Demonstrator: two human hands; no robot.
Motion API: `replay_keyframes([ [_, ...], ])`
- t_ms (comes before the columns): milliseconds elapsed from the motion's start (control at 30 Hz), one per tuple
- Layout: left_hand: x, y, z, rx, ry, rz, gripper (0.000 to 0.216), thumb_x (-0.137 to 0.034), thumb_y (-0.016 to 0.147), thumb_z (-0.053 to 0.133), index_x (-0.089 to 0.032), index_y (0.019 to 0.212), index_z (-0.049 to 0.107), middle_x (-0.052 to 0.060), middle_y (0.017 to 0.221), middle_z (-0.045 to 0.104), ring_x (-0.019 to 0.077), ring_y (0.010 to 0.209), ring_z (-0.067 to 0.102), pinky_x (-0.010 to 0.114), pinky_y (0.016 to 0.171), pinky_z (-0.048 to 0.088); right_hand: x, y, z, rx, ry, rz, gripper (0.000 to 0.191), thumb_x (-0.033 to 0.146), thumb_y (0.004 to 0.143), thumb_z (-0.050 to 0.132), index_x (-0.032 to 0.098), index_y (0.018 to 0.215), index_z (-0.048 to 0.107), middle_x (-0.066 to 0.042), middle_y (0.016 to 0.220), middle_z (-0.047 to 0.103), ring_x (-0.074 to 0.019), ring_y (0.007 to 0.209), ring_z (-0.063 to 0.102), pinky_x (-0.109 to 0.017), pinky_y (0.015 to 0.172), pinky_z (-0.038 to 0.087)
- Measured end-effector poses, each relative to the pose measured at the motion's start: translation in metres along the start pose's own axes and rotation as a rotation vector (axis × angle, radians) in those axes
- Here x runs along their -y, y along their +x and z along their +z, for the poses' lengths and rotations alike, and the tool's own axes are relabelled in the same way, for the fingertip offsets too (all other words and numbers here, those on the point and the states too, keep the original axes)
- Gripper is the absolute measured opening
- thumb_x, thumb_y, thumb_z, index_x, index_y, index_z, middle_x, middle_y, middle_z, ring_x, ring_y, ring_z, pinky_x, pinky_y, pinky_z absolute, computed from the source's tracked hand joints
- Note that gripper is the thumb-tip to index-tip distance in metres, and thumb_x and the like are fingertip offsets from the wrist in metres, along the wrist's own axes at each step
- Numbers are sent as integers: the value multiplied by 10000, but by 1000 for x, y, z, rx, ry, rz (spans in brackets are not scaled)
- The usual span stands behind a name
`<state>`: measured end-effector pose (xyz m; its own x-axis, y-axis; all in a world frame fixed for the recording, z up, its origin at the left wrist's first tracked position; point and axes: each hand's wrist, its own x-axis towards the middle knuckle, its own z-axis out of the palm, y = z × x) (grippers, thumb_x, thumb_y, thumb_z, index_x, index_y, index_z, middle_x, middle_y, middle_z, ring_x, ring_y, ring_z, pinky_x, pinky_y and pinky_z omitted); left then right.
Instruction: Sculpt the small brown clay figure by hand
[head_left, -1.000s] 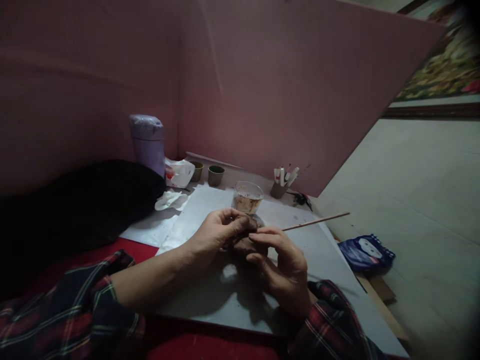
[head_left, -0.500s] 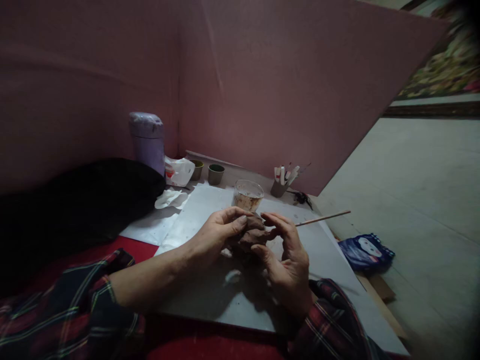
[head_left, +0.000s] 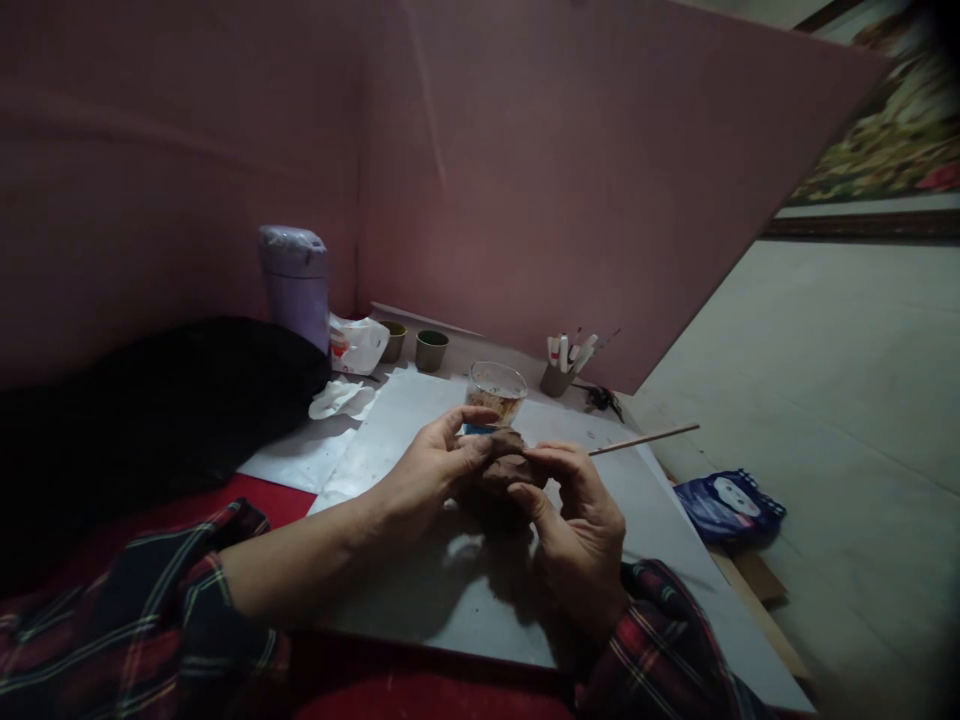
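A lump of brown clay (head_left: 508,470) with a folded, uneven surface is held above the white board (head_left: 420,600). My left hand (head_left: 442,460) grips its left side, thumb on top and fingers around the far edge. At the right side, my right hand (head_left: 574,520) pinches the clay between thumb and fingertips. Just behind stands a clear plastic cup (head_left: 496,385) with brownish bits on its wall; something blue shows at its foot. A thin stick (head_left: 645,438) lies on the board, its near end close to my right hand. The clay's underside is in shadow.
A lilac flask (head_left: 296,290), a white plastic bag (head_left: 360,345), crumpled tissue (head_left: 341,398) and small pots (head_left: 432,350) stand at the back left. A pen holder (head_left: 557,378) stands back right. Black cloth (head_left: 187,410) covers the left. A blue packet (head_left: 731,508) lies beyond the board's right edge.
My right fingers have curled in and closed onto the clay's right edge. The left index finger has lifted slightly, and the clay has turned a little.
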<state>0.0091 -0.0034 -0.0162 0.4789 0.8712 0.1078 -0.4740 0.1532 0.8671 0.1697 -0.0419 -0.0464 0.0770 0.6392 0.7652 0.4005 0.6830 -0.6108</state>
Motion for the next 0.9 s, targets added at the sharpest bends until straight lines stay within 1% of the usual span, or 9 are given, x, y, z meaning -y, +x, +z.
replay_keyframes([
  [133, -1, 2, -1, -91, -48, -5, 458, -272, 782, 745, -156, 1168, 527, 106, 986, 720, 183, 812, 701, 277, 726, 516, -1, -1, 0, 26, 36, -4, 227, 182, 840, 666, 278, 1039, 615, -4, 1054, 583, -149, 1017, 564, -283, 883, 464],
  [233, -1, 2, -2, -31, -57, -10, 419, -278, 779, 754, -160, 1145, 589, 96, 1004, 724, 171, 840, 698, 264, 748, 514, 0, -1, -1, 52, 25, 4, 223, 194, 844, 665, 282, 1042, 615, -6, 1060, 593, -153, 1022, 572, -291, 890, 467],
  [333, 1, 1, -3, 51, -48, -19, 367, -306, 775, 761, -168, 1100, 659, 78, 1042, 724, 159, 885, 688, 259, 798, 507, -2, -1, -1, 19, 1, 17, 234, 201, 832, 679, 283, 1041, 614, -6, 1049, 594, -159, 1000, 581, -305, 879, 472],
  [533, -2, 0, 0, 55, -33, -34, 378, -366, 735, 789, -186, 1050, 681, 56, 1030, 727, 141, 846, 676, 243, 746, 493, -3, -2, 0, -18, 21, 14, 227, 221, 849, 658, 278, 1062, 608, -17, 1058, 592, -172, 1004, 585, -324, 876, 474],
  [633, -6, -1, 4, 61, -17, -17, 402, -387, 723, 793, -174, 1039, 667, 60, 1032, 720, 149, 884, 669, 259, 781, 486, -1, -2, 0, -26, 28, 35, 217, 239, 852, 651, 271, 1059, 593, -20, 1051, 585, -172, 981, 588, -323, 854, 477],
  [667, -7, -2, 5, 69, -11, -17, 420, -363, 699, 815, -171, 1038, 657, 58, 1031, 717, 151, 900, 665, 265, 798, 483, 0, -2, 0, -24, 30, 48, 209, 250, 856, 646, 268, 1056, 587, -20, 1042, 583, -170, 963, 590, -320, 839, 479],
  [733, -7, -2, 7, 94, 6, -17, 509, -240, 605, 876, -170, 1044, 629, 46, 1024, 710, 155, 928, 655, 273, 829, 477, 2, -2, 1, -18, 34, 88, 208, 278, 863, 636, 263, 1059, 570, -19, 1018, 582, -162, 916, 592, -309, 799, 486],
  [800, -5, -3, 8, 107, 57, 11, 604, -112, 532, 880, -169, 1063, 598, 39, 1018, 702, 169, 956, 647, 297, 866, 472, 3, -2, 2, -38, 45, 146, 277, 303, 845, 659, 259, 1092, 542, -18, 985, 581, -158, 870, 592, -295, 749, 495],
  [900, -1, -4, 7, 85, 231, 90, 595, -78, 558, 836, -156, 1092, 586, 61, 1046, 693, 205, 1001, 638, 348, 917, 461, 6, -1, 3, -26, 95, 214, 346, 324, 819, 696, 255, 1110, 520, -9, 936, 599, -153, 817, 605, -276, 699, 505],
])
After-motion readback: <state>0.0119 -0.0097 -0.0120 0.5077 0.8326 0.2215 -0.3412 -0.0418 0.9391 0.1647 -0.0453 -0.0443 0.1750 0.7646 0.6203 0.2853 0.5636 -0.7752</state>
